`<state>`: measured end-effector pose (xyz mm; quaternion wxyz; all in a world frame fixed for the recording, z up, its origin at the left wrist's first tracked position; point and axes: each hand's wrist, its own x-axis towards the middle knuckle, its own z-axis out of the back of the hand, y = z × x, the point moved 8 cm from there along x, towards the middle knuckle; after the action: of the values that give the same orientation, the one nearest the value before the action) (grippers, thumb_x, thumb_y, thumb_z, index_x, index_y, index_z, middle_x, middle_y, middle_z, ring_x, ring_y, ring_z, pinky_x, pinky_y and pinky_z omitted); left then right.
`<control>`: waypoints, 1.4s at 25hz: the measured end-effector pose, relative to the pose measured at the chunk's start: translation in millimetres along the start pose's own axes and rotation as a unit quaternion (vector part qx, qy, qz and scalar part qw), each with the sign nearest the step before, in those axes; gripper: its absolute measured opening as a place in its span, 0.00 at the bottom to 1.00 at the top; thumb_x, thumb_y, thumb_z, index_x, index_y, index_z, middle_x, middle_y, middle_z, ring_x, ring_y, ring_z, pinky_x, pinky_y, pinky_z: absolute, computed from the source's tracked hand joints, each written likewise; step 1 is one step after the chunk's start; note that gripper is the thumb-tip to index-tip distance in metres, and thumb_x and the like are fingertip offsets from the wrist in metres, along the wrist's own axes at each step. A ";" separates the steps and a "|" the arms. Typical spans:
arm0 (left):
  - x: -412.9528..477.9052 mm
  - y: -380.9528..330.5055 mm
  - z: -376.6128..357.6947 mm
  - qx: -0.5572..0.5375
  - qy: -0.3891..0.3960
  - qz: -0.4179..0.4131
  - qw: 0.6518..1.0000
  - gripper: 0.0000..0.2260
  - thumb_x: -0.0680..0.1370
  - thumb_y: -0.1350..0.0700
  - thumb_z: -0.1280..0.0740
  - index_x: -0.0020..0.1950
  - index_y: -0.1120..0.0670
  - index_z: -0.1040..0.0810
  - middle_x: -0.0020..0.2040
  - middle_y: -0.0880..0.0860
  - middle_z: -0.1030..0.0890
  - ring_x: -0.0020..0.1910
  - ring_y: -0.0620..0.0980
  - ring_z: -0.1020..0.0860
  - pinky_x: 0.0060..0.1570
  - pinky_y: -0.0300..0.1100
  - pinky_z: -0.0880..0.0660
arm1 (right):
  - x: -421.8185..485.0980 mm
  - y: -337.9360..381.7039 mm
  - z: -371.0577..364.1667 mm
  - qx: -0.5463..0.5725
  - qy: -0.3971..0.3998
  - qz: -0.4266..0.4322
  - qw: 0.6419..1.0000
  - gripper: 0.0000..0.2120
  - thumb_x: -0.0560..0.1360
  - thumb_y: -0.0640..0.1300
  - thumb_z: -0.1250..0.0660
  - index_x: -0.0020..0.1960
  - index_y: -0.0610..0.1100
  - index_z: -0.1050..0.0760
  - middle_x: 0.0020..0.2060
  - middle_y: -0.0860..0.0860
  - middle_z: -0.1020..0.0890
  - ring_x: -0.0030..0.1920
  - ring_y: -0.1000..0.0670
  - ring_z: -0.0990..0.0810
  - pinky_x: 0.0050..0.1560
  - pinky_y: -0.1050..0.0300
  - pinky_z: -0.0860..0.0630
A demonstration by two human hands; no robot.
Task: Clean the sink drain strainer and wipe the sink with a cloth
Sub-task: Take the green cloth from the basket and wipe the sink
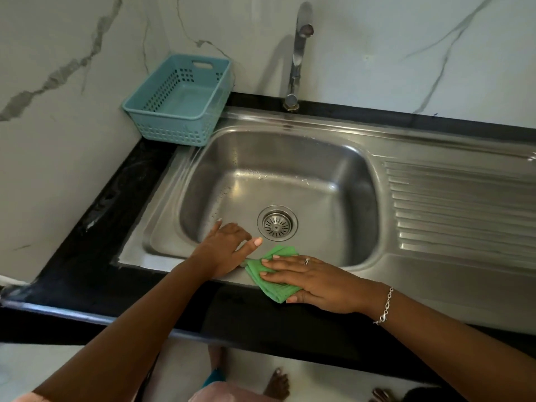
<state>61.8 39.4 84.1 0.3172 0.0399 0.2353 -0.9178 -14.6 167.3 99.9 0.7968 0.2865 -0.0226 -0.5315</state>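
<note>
A steel sink (333, 158) is set in a black counter, and its round drain strainer (277, 225) sits in place at the basin's bottom. A folded green cloth (271, 278) lies on the sink's near rim. My right hand (314, 281) lies flat on top of the cloth, fingers stretched out and pointing left. My left hand (227, 249) rests beside it on the near rim, fingers spread, reaching slightly over the basin's edge; its thumb points toward the cloth. Nothing is in the left hand.
A tall tap (298, 53) stands behind the basin. A teal plastic basket (177, 103) sits on the counter at the back left corner. A ribbed draining board (464, 213) lies to the right. Marble wall behind; bare feet on the floor below.
</note>
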 end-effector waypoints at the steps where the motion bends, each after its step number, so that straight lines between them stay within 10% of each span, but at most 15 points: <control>1: 2.3 -4.7 -2.8 0.002 0.002 -0.006 1.000 0.19 0.80 0.45 0.48 0.60 0.55 0.25 0.59 0.52 0.23 0.65 0.48 0.31 0.74 0.51 0.51 | -7.4 -3.8 -0.8 -0.003 0.000 -0.005 1.000 0.27 0.80 0.50 0.43 0.71 0.58 0.56 0.72 0.63 0.54 0.74 0.62 0.58 0.73 0.65 0.60; 19: 34.6 -113.8 -32.2 -0.016 0.060 -0.117 0.991 0.21 0.79 0.43 0.48 0.61 0.55 0.25 0.61 0.53 0.23 0.65 0.49 0.30 0.74 0.51 0.48 | -134.4 -62.7 -3.3 -0.006 -0.012 -0.116 0.993 0.26 0.79 0.51 0.44 0.72 0.58 0.55 0.73 0.62 0.53 0.75 0.61 0.61 0.75 0.62 0.65; 27: 45.2 -142.7 -42.3 -0.015 0.083 -0.159 0.984 0.17 0.80 0.47 0.46 0.61 0.54 0.25 0.60 0.52 0.23 0.64 0.49 0.29 0.72 0.51 0.45 | -131.9 -46.5 8.6 -0.028 -0.122 -0.151 0.981 0.29 0.76 0.55 0.40 0.74 0.47 0.42 0.74 0.51 0.37 0.75 0.52 0.42 0.75 0.54 0.50; 35: 72.6 -172.7 -48.9 -0.056 0.114 -0.177 0.976 0.25 0.80 0.45 0.48 0.75 0.52 0.46 0.73 0.55 0.34 0.72 0.51 0.38 0.73 0.45 0.48 | -134.9 -57.3 -0.9 0.025 -0.106 -0.191 0.976 0.26 0.79 0.53 0.42 0.74 0.52 0.46 0.74 0.60 0.46 0.75 0.60 0.54 0.74 0.60 0.62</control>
<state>-103.5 139.6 94.9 0.1222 0.0844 0.3242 -0.9343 -120.6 268.1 107.8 0.6663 0.2475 -0.0656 -0.7003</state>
